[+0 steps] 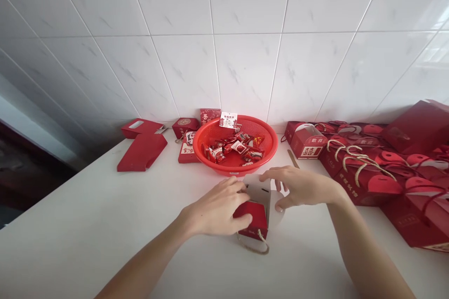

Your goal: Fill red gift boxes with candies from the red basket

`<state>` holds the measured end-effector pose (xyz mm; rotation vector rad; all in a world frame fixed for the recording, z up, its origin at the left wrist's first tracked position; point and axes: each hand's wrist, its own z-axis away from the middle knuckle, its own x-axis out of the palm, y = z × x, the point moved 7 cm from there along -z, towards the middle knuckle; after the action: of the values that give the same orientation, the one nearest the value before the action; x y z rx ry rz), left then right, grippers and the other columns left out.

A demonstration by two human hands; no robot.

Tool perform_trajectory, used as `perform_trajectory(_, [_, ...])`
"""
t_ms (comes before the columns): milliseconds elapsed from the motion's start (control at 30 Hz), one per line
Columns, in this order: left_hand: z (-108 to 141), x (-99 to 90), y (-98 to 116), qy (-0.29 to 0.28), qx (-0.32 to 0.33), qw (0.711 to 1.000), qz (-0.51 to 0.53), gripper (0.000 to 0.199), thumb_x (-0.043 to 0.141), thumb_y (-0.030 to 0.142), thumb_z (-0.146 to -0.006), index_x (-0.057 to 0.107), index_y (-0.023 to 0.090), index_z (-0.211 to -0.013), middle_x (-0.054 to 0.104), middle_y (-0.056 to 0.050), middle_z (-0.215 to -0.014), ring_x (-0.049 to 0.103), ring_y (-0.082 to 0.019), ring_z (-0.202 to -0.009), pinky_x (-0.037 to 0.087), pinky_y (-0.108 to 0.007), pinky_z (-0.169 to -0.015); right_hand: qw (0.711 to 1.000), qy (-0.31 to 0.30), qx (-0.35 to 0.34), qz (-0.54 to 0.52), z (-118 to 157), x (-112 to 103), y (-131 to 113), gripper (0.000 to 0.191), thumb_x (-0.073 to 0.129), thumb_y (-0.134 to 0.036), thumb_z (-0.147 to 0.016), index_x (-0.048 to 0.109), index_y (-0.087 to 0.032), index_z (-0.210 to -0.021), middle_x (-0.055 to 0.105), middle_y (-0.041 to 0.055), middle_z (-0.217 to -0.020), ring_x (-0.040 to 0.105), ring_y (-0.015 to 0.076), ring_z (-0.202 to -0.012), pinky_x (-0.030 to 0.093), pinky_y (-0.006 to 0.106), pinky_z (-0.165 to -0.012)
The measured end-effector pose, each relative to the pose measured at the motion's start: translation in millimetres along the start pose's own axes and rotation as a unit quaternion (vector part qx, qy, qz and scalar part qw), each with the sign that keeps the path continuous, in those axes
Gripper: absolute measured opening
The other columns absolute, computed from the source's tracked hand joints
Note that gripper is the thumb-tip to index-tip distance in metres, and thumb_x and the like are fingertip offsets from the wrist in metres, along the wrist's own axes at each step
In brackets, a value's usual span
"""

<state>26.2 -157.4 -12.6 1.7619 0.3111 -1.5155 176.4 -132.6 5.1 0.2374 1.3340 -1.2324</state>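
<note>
A small red box (254,215) with a rope handle (257,248) stands on the white table, its lid flaps raised and their pale insides showing. My left hand (224,208) lies over the box's left side, the thumb across the red part at the front and the fingers curled over the edge. At the right side my right hand (301,187) is held by the raised white flap (257,189), its fingers apart and curved, with nothing held between thumb and fingers. Part of the box is hidden under my left hand.
Behind the box a red plastic basket (235,168) holds wrapped sweets (238,147). Many red gift boxes (368,168) crowd the right side. Flat red cartons (142,154) lie at the left, near the table edge. A tiled wall (245,65) rises behind.
</note>
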Motion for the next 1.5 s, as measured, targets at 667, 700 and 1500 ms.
perform_trajectory(667, [7.2, 2.8, -10.7, -0.156, -0.019, 0.979, 0.131, 0.019, 0.075, 0.04, -0.082, 0.073, 0.023, -0.073, 0.063, -0.002, -0.128, 0.062, -0.024, -0.109, 0.046, -0.029, -0.085, 0.996, 0.034, -0.058, -0.061, -21.5, 0.5, 17.2, 0.043, 0.08, -0.047, -0.071, 0.066, -0.02, -0.101, 0.067, 0.0084, -0.113, 0.061, 0.0259, -0.101, 0.049, 0.033, -0.078])
perform_trajectory(700, [6.6, 4.6, -11.4, -0.161, -0.026, 0.98, 0.118, 0.016, 0.076, 0.038, -0.08, 0.074, 0.023, -0.073, 0.063, -0.001, -0.128, 0.061, -0.024, -0.112, 0.046, -0.029, -0.086, 0.995, 0.039, -0.077, -0.059, -22.8, 1.4, 14.6, 0.04, 0.08, -0.045, -0.072, 0.067, -0.02, -0.1, 0.067, 0.0081, -0.114, 0.061, 0.0263, -0.102, 0.048, 0.034, -0.081])
perform_trajectory(1500, [8.8, 18.4, -7.9, -0.22, -0.008, 0.975, 0.038, 0.027, 0.083, 0.028, -0.073, 0.07, 0.026, -0.096, 0.065, 0.0, -0.111, 0.061, -0.023, -0.107, 0.046, -0.029, -0.082, 0.954, -0.06, 0.01, -0.293, -44.8, 20.7, 36.6, 0.049, 0.089, -0.051, -0.058, 0.06, -0.017, -0.078, 0.068, 0.0004, -0.068, 0.063, 0.0138, -0.064, 0.049, 0.025, -0.059])
